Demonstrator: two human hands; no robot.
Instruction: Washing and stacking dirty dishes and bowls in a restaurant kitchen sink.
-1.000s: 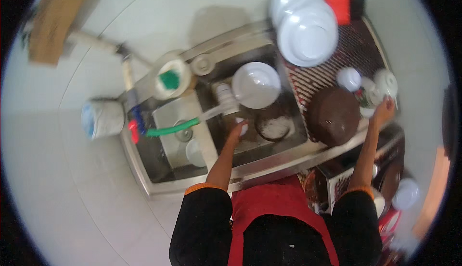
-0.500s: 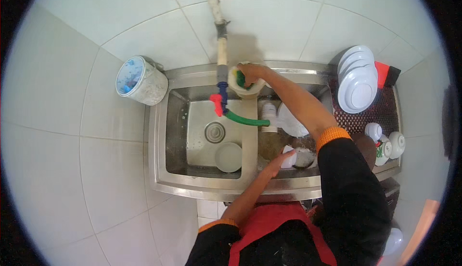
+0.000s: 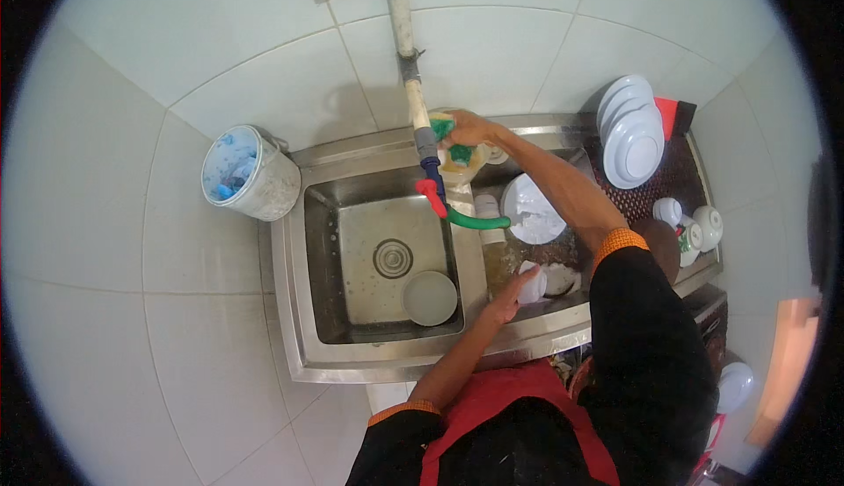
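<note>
Grasping a green-and-yellow sponge (image 3: 440, 129) beyond the green hose (image 3: 479, 221), the right hand (image 3: 471, 129) looks set; the left hand (image 3: 508, 299) grips a white cup (image 3: 533, 286) nearer than the hose. I'd squeeze gently and hold that probably slick cup low.

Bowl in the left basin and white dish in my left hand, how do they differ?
The bowl lies untouched in the left basin; the dish is held in your left hand. The bowl looks greyer, the dish brighter white. The bowl's round rim shows fully; the hand partly hides the dish. Both are pale.
</note>
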